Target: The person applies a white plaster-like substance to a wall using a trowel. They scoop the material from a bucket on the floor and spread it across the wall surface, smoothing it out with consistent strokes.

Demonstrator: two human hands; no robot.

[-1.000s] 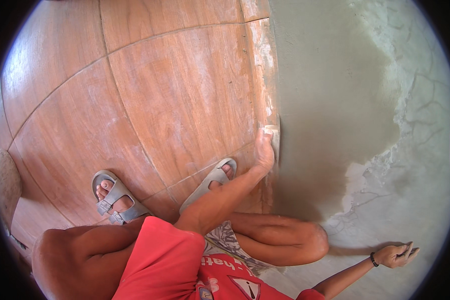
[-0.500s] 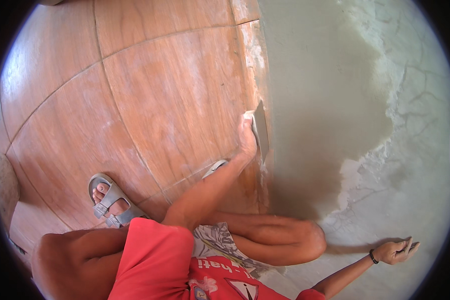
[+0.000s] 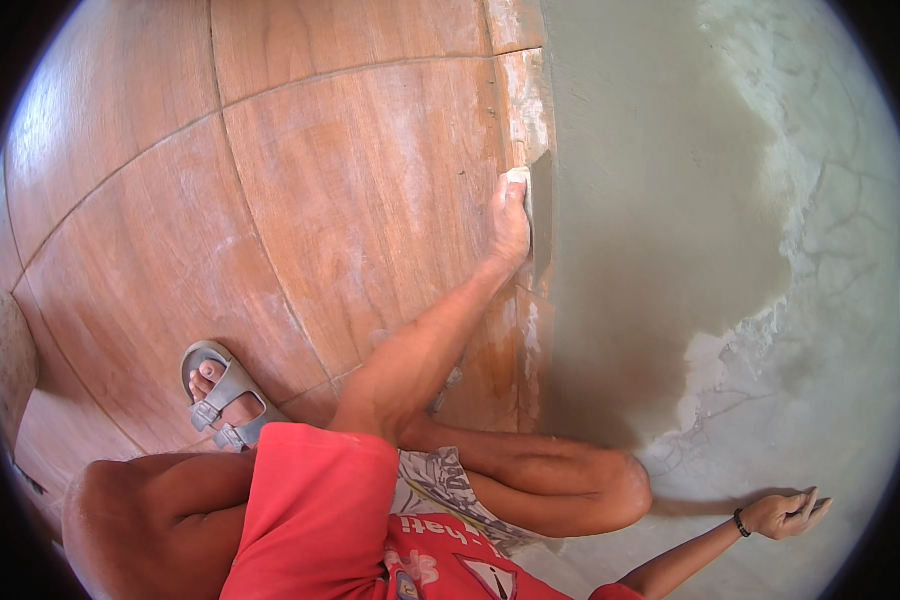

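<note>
Bright red short-sleeved tee [image 3: 310, 510] with white lettering [image 3: 425, 525] and a triangle print [image 3: 490, 577] up front, grey-and-white patterned shorts [image 3: 435, 480], plus a chunky grey sandal [image 3: 220, 398] with buckled straps on the left foot. Oh, and a dark bracelet [image 3: 741, 522], kinda beaded-looking, around the right wrist.

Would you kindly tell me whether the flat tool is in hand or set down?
In hand: the left hand is closed around the flat tool, whose narrow grey blade shows alongside it.

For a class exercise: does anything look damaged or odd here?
Yes: crack-like lines branch across the pale grey surface at right, unlike the smooth darker coating; whitish smears blotch the tile edge near the left hand.
</note>
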